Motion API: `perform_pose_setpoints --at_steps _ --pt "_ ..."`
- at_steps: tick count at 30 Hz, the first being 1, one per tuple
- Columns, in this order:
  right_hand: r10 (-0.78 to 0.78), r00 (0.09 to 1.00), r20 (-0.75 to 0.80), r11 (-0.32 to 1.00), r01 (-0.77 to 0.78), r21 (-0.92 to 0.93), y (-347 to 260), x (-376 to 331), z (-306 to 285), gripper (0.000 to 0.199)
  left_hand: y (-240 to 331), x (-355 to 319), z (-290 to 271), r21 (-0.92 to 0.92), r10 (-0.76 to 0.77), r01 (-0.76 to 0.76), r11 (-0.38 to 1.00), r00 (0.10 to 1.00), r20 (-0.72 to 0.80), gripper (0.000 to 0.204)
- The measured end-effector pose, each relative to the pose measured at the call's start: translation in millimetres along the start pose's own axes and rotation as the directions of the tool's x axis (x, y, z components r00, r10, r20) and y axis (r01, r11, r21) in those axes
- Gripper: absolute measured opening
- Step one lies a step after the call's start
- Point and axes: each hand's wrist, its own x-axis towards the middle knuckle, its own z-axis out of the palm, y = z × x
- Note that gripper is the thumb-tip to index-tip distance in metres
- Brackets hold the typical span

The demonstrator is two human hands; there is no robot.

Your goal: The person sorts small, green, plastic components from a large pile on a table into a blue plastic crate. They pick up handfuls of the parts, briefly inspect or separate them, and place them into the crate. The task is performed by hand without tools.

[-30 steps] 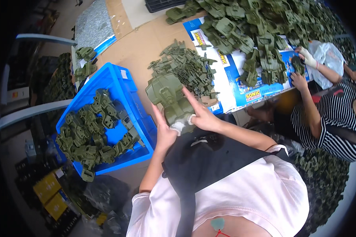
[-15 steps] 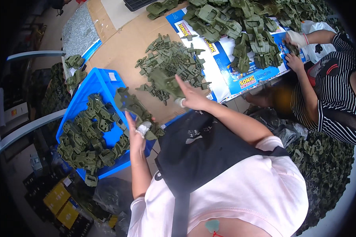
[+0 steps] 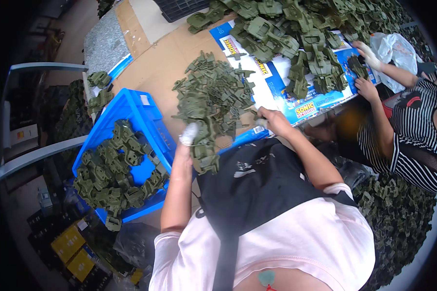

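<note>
My left hand [image 3: 183, 151], with white wrapping on its thumb, is closed on a large olive-green moulded plastic part [image 3: 206, 154]. It holds this part at the table's near edge, in front of my dark apron. Right of it, my right hand [image 3: 275, 121] has its fingers bent together at a small green plastic part [image 3: 254, 112]; the fingertips are partly hidden. Between and beyond my hands, a heap of small green plastic parts [image 3: 213, 82] lies on the cardboard-covered table [image 3: 153, 72].
A blue crate [image 3: 145, 114] with several large green parts stands at left. More large green parts [image 3: 267, 36] are piled on blue printed card at the far right. A co-worker's hands [image 3: 369, 72] work beside a white plastic bag [image 3: 395, 53]. Green parts [image 3: 398, 218] also fill the lower right.
My left hand has carried the large part away from the blue crate, to the right. My right hand has moved right, from a pointing pose over the heap to bent fingers at its edge.
</note>
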Motion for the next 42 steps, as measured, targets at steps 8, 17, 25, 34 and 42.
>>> perform_pose_setpoints --at_steps 8,17,25,34,42 --pt "-0.322 0.921 -0.220 0.937 0.343 0.063 -116 -10 -76 0.029 31 -11 48 0.345 -0.031 -0.043 0.938 0.978 0.207 0.062" --pt "-0.351 0.936 0.032 0.932 0.352 -0.087 -131 0 -81 0.038 29 -14 54 0.443 0.017 -0.211 0.871 0.915 0.402 0.063" --pt "-0.464 0.884 0.062 0.885 0.465 -0.004 -112 5 -68 0.033 22 -13 54 0.467 0.019 -0.225 0.855 0.914 0.404 0.053" --pt "-0.565 0.823 0.059 0.824 0.560 0.081 -102 19 -65 0.037 27 -18 63 0.623 0.075 -0.343 0.703 0.907 0.414 0.058" --pt "-0.357 0.934 0.026 0.931 0.353 0.092 -71 144 -92 0.022 41 10 18 0.188 0.057 -0.055 0.981 0.998 -0.005 0.050"
